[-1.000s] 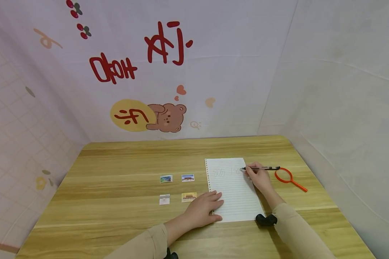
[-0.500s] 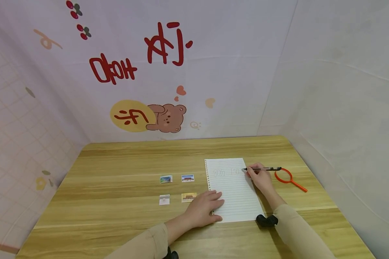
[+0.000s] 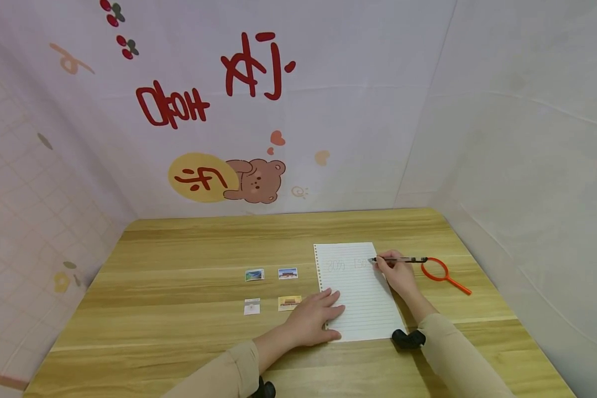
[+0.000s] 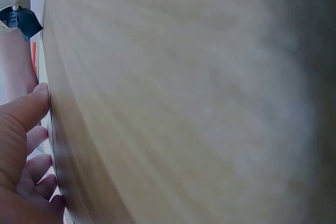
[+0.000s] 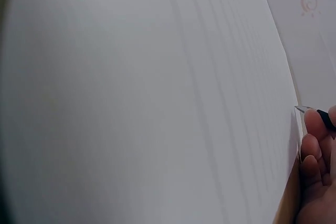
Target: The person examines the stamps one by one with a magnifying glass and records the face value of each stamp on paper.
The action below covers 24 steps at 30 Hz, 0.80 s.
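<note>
A lined sheet of loose-leaf paper (image 3: pixel 360 309) lies on the wooden table, with faint handwriting near its top, the figures 80 and 150 among it. My right hand (image 3: pixel 399 275) pinches a black pen (image 3: pixel 403 259), its tip at the end of the upper written line. In the right wrist view the pen's metal tip (image 5: pixel 301 108) shows beside the fingers. With fingers spread, my left hand (image 3: pixel 310 320) rests on the paper's lower left edge. Just left of it lie small stamps: a yellow one (image 3: pixel 289 302), a grey one (image 3: pixel 252 307), a green-blue one (image 3: pixel 254 275) and a blue one (image 3: pixel 287 273).
A red-framed magnifying glass (image 3: pixel 459 285) lies to the right of my right hand. White cloth (image 3: pixel 358 127) with printed red characters and a bear stands behind the table (image 3: pixel 179 331), and cloth also lines both sides.
The pen tip has shifted slightly right, then back left by the written figures. The fingers of my left hand have spread a little; paper, stamps and magnifying glass stay put.
</note>
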Tool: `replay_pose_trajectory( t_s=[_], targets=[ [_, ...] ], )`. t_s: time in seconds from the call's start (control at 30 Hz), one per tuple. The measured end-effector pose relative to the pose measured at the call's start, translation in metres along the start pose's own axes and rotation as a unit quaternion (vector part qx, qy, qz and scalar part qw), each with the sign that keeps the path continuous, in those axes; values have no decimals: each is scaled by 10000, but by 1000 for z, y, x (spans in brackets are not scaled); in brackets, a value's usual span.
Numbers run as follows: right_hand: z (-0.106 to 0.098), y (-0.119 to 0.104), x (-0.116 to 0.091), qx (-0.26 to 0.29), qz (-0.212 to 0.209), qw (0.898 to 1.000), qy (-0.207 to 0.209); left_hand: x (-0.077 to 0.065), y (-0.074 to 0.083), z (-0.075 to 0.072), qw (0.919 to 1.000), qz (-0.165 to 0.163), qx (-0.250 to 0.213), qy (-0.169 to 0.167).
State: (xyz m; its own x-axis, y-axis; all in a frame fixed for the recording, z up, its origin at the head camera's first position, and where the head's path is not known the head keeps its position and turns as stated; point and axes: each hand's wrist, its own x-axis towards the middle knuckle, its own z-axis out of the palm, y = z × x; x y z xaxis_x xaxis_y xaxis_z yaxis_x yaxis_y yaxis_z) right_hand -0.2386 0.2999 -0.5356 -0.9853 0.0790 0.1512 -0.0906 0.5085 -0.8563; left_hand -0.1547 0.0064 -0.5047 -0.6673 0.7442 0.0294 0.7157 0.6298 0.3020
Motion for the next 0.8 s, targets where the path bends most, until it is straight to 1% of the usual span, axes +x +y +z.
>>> replay_pose_trajectory(
  t_s=[0.1, 0.3, 0.37, 0.5, 0.63, 0.8],
  targets=[
    [0, 1, 0, 4, -11, 10000, 34, 0, 0, 0, 10000, -9, -14, 1],
    [-2, 3, 0, 33, 143, 9997, 197, 0, 1, -1, 10000, -36, -65, -27],
    [-2, 3, -1, -17, 139, 9998, 158, 0, 1, -1, 10000, -39, -69, -39],
    [-3, 5, -1, -183, 27, 9998, -52, 0, 1, 0, 9999, -51, -79, -49],
    [-3, 5, -1, -170, -2, 9997, -163, 0, 0, 1, 10000, -16, -66, -8],
    [-4, 5, 0, -71, 66, 9999, 32, 1, 0, 1, 10000, -10, -41, 11]
  ],
)
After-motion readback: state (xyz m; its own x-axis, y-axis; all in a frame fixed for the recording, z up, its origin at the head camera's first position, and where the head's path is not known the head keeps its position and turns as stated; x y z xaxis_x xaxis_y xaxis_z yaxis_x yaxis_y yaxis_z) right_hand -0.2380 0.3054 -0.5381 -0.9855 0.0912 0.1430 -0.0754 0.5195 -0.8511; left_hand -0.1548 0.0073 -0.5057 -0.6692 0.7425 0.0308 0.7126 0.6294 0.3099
